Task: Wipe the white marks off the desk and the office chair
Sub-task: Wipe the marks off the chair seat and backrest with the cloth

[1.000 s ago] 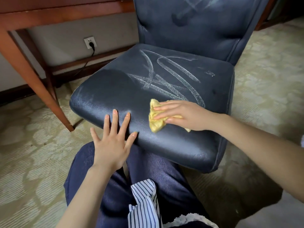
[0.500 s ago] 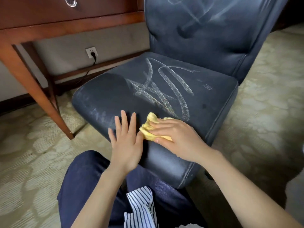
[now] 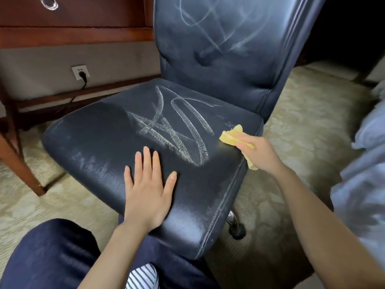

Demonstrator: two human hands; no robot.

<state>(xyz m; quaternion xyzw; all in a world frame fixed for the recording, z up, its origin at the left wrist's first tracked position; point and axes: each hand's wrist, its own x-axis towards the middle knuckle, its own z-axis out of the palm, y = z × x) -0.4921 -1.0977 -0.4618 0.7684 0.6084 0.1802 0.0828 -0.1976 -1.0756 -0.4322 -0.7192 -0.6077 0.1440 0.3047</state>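
A dark blue office chair [image 3: 100, 142] fills the middle of the head view. White chalky marks [image 3: 177, 130] cross the middle of its seat, and fainter white marks [image 3: 216, 28] show on the backrest. My left hand [image 3: 148, 184] rests flat on the seat's front part, fingers straight. My right hand [image 3: 258, 153] grips a crumpled yellow cloth [image 3: 231, 136] and presses it on the seat's right edge, just right of the seat marks. The wooden desk [image 3: 73, 34] stands behind the chair on the left; only its front and legs show.
A wall socket [image 3: 80, 72] with a black plug sits under the desk. The desk leg [image 3: 18, 163] stands left of the seat. Patterned carpet [image 3: 312, 122] lies around. Blurred pale fabric [image 3: 366, 163] is at the right edge. A chair caster [image 3: 237, 232] shows below the seat.
My right hand has moved the cloth from the seat's front, beside my left hand, back to the seat's right edge. The left hand stays flat on the seat. The view has tilted up.
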